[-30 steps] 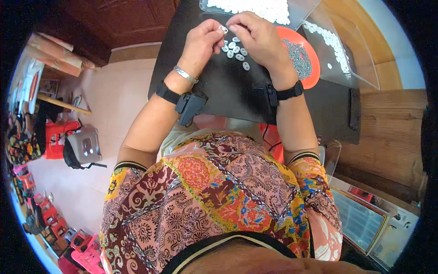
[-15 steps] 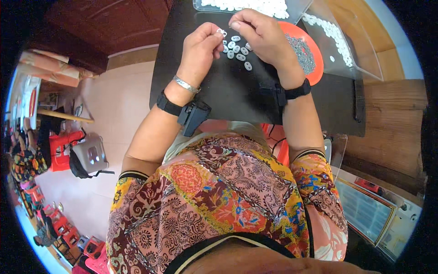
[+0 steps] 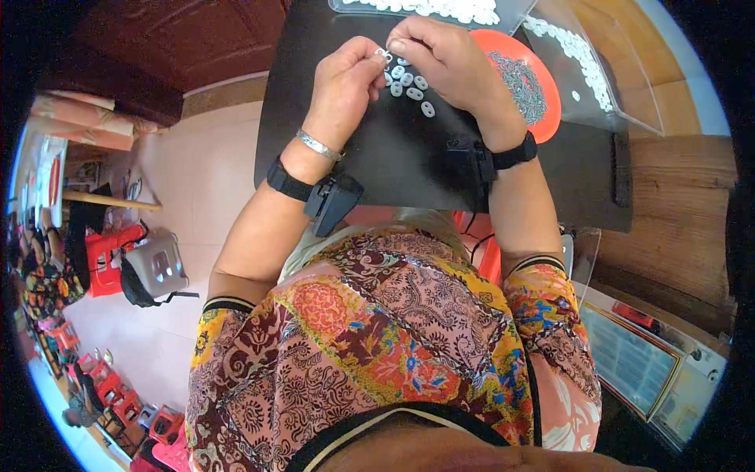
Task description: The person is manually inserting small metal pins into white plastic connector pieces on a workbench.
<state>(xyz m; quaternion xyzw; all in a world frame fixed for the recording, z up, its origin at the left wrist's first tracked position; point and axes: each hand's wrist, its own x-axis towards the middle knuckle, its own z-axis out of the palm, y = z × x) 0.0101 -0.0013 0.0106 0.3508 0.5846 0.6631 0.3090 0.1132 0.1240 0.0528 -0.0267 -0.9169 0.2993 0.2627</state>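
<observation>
- Far to the left, on the pale floor, a grey box-like case (image 3: 156, 267) is seen beside red plastic stools (image 3: 106, 256); neither is touched.
- The left hand (image 3: 342, 82) is closed to a pinch, and a small white ring-shaped piece (image 3: 384, 55) is gripped between thumb and forefinger.
- The same piece is met from the other side by the right hand (image 3: 448, 59), whose fingers are curled in; whether it is gripped or only touched by that hand cannot be told.
- Just below the fingertips, a loose cluster of white pieces (image 3: 410, 81) lies on the black board (image 3: 409, 165).
- To the right, an orange dish (image 3: 550, 118) of small grey metal parts rests on the board, with clear bags of white pieces (image 3: 582, 55) beyond.
- The step in hand is judged to be the fitting or checking of one piece; steady fingertip alignment would be called for next.
</observation>
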